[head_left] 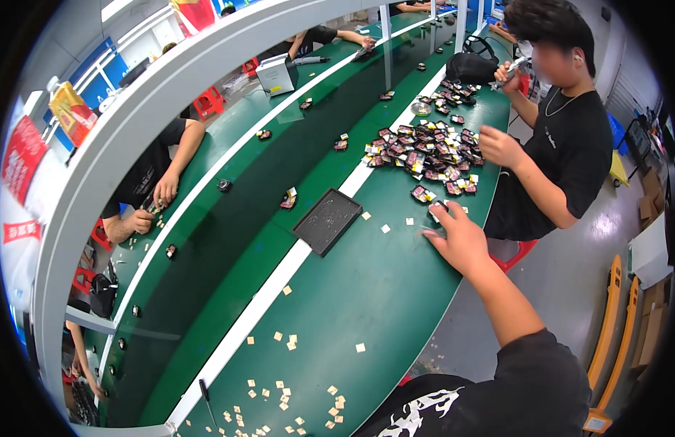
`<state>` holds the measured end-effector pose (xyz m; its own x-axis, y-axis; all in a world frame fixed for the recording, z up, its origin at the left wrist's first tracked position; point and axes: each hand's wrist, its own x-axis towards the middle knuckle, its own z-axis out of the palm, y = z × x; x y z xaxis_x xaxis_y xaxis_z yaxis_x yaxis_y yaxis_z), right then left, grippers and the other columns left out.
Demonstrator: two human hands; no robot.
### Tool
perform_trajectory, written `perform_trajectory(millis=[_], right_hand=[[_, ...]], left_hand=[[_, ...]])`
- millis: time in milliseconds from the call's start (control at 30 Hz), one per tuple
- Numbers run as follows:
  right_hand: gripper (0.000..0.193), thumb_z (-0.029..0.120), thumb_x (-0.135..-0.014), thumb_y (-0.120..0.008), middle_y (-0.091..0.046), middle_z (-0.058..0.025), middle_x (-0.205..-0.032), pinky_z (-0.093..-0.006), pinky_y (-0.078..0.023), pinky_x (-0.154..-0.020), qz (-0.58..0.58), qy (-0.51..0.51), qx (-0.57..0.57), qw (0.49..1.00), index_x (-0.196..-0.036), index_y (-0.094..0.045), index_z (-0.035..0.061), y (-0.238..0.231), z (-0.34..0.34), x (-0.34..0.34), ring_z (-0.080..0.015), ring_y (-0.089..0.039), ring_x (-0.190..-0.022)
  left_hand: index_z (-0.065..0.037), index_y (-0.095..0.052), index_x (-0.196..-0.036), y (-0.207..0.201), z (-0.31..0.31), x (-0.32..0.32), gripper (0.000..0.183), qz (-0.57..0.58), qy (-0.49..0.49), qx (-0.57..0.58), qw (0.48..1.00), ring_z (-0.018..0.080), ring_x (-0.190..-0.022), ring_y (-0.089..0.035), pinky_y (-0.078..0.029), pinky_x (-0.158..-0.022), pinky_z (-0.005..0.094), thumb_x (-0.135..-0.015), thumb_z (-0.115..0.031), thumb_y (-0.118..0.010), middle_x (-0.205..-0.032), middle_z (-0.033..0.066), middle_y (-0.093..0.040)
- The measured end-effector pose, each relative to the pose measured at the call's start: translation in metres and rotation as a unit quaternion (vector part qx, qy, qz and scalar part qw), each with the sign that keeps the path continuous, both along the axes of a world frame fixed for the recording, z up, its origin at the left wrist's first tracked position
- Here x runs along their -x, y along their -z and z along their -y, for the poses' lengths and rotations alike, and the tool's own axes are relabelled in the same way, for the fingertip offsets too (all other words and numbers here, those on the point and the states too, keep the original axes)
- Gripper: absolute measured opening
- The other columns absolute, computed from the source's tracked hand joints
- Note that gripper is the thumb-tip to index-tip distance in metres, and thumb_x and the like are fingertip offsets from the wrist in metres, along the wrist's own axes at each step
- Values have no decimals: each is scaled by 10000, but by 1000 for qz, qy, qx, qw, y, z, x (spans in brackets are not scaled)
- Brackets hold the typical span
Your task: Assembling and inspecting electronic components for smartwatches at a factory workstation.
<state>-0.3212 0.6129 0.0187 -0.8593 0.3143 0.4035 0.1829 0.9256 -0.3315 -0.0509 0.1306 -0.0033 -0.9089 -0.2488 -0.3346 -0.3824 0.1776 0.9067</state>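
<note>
Black packs [417,162] form 1 heap near 1 tray [315,234] and 3 pale squares [385,229].

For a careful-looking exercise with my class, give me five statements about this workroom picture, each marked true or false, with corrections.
1. The person's bare right hand is at the near side of a heap of small black packets. True.
2. The rectangular black tray lies right of that heap. False: it lies to its left.
3. Small square pale pieces are scattered on the green table. True.
4. The T-shirt on the co-worker at the right is white. False: it is black.
5. The slim black-handled tool lies inside the tray. False: it lies apart, lower left.
</note>
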Motion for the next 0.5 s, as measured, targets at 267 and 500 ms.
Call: perform_trajectory(millis=[267,500], right_hand=[[189,188,-844,-726,-642,-127,-1067,-441,-559,-752,-51,-17,52,997,-1011,-724,100,27,2,1,-335,-686,-877],[206,164,-732,-764,-640,-139,-1068,-397,-537,-850,28,-140,172,975,-898,-705,57,7,90,-58,-334,-659,-946]], left_hand=[[44,-624,-1277,-24,-10,7,301,-53,19,-93,994,135,-792,-656,-537,-704,256,-1013,-99,-599,-1068,107,-717],[50,-624,-1267,-37,3,8,300,-75,64,-154,983,152,-867,-672,-544,-780,270,-1023,-122,-598,-1097,103,-709]])
